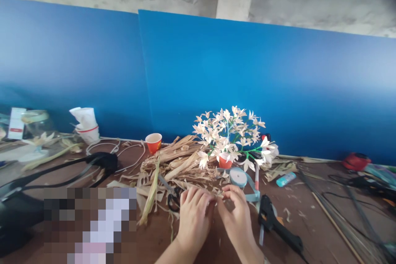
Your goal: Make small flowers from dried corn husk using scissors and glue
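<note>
My left hand point(195, 212) and my right hand point(235, 210) meet over the brown table, with fingertips pinched together. Between them shows a small pale piece of corn husk point(219, 193), mostly covered by the fingers. Just beyond, a roll of light blue ribbon point(238, 177) lies with its loose end trailing right. Black-handled scissors point(173, 200) rest beside my left hand, partly hidden. A black hot glue gun point(278, 222) lies to the right of my right hand. Behind stand many white husk flowers point(227, 132) on green stems in a red paper cup point(225, 161).
Dried corn husks point(173, 161) are heaped behind my left hand. A red paper cup point(154, 143) stands at the back, near a white cable point(133, 161). A black bag point(21, 206) is at left. A turquoise tube point(286, 179) and thin rods point(334, 222) lie right. A blue panel point(216, 70) bounds the table.
</note>
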